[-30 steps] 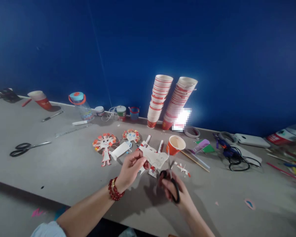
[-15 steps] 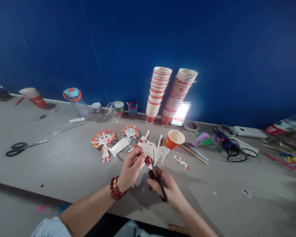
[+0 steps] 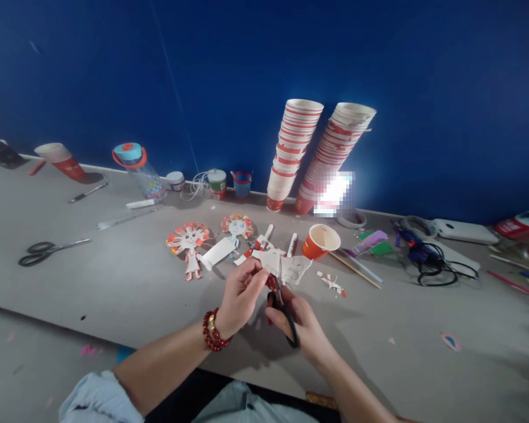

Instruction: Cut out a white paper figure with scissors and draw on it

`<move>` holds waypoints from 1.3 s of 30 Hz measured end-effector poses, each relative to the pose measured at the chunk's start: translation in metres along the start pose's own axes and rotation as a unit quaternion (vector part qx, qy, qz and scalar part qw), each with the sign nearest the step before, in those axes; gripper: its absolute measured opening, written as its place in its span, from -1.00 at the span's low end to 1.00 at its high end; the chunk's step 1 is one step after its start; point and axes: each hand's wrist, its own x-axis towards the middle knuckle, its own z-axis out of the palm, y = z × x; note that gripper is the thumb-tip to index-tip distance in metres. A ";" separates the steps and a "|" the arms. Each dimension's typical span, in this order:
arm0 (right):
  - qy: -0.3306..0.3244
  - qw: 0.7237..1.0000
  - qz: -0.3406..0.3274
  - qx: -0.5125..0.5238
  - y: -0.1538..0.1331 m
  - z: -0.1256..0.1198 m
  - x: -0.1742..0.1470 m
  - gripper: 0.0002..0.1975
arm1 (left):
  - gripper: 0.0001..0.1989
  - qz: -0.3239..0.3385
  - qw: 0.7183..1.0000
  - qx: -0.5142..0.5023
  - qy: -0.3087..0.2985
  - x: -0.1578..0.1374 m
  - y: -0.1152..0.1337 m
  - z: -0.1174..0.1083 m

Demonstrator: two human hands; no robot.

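Note:
My left hand (image 3: 243,296) pinches a white piece of paper (image 3: 297,269) with drawn lines on it. My right hand (image 3: 303,323) has its fingers through the black handles of a pair of scissors (image 3: 291,325), whose blades lie against the paper. Behind my hands are two paper dolls, one with a red-and-white dress (image 3: 193,262) and another with blue eyes (image 3: 237,227). A white strip (image 3: 219,252) lies between them. Markers (image 3: 292,244) and an orange paper cup (image 3: 321,242) sit just past the paper.
Two tall stacks of paper cups (image 3: 296,154) lean by the blue wall. Paper scraps (image 3: 332,285) lie right of my hands. Another pair of scissors (image 3: 48,251) rests at the left, near a clear bottle (image 3: 143,173). Black cable (image 3: 427,264) and a white case (image 3: 465,231) are at the right.
The camera view has shifted a little, so most things on the table sit further right and higher. My hands still hold the paper and scissors, with little visible movement.

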 end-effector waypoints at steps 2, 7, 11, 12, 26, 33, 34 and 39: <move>0.006 1.000 0.000 0.011 0.000 0.002 0.000 -0.63 | -0.73 0.001 1.000 0.020 0.005 -0.001 -0.001 0.000; 0.015 1.000 -0.008 0.021 0.000 0.005 0.000 -0.62 | -0.73 0.008 0.999 0.045 0.003 -0.003 0.001 0.001; 0.012 1.000 -0.008 0.013 -0.001 0.005 0.000 -0.60 | -0.74 0.016 0.999 0.041 0.001 -0.004 0.003 0.001; 0.009 1.000 -0.007 0.010 -0.001 0.004 0.000 -0.60 | -0.74 0.018 0.999 0.041 0.002 -0.003 0.003 0.001; 0.004 1.000 0.017 0.017 -0.001 0.002 -0.001 -0.56 | -0.73 0.027 0.998 0.054 -0.006 -0.003 0.002 -0.001; 0.005 1.000 0.017 0.013 -0.001 0.002 0.000 -0.53 | -0.73 0.020 0.999 0.042 -0.011 -0.003 -0.001 -0.001; 0.008 1.000 0.017 0.012 -0.001 0.002 0.000 -0.53 | -0.72 0.020 0.999 0.040 -0.011 -0.003 -0.001 -0.001; 0.015 1.000 0.021 0.005 -0.003 0.002 -0.001 -0.55 | -0.73 0.018 0.999 0.030 -0.010 -0.002 0.001 0.000</move>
